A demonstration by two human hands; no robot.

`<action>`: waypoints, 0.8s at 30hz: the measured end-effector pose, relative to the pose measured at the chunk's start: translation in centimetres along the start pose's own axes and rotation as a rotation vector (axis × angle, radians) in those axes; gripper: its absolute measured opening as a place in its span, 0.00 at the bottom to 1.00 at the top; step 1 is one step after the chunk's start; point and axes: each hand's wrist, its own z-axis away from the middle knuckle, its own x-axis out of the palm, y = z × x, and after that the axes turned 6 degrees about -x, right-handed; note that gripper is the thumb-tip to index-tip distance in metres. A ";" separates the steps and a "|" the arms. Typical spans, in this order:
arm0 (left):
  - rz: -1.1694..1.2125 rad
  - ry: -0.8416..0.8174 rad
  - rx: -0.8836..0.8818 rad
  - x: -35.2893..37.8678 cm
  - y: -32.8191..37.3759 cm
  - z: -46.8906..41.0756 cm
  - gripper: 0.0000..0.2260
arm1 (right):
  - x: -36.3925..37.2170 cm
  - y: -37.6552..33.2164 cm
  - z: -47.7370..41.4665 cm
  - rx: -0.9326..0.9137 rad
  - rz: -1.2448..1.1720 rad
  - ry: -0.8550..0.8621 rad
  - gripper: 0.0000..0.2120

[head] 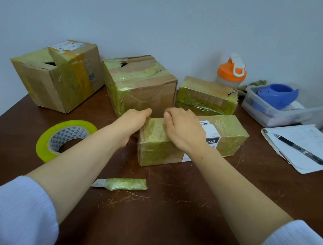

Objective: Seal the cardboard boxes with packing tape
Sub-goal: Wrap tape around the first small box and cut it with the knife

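Head view: a long box (224, 135) lies on the dark brown table (168, 211) just in front of the person, wrapped in yellowish tape. Its white label has a black band that reads "010"; the smaller print is too fine to read, and a white scribbled mark sits on the top beside the label. The left hand (135, 120) is at the box's left end, its grip curled round the far top corner. The right hand (183, 128) rests on top of the box, its grip bent with the fingertips hooked at the far top edge, close to the left hand's fingers. Whether either hand pinches loose tape I cannot tell.

The roll of yellow packing tape (45, 143) lies flat to the left of the box, partly behind the left forearm, and its core is printed with grey triangles. A knife (120, 184) with a tape-wrapped handle lies nearer the person, between the forearms.

Three more taped boxes stand along the wall:
- The large box (57, 78) at the left carries a white shipping label and blue print, both unreadable.
- The middle box (140, 85) has a torn top.
- The small box (206, 96) stands just behind the long one.

To the right are an orange-capped bottle (231, 71), a clear tub (274, 118) holding a blue object (278, 93), and a notepad (309, 160) with a black pen (300, 150) on it.
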 end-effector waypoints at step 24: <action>0.256 0.014 0.223 -1.8 -5.7 2.8 0.37 | -2.0 8.4 8.7 0.873 -1.054 0.550 0.09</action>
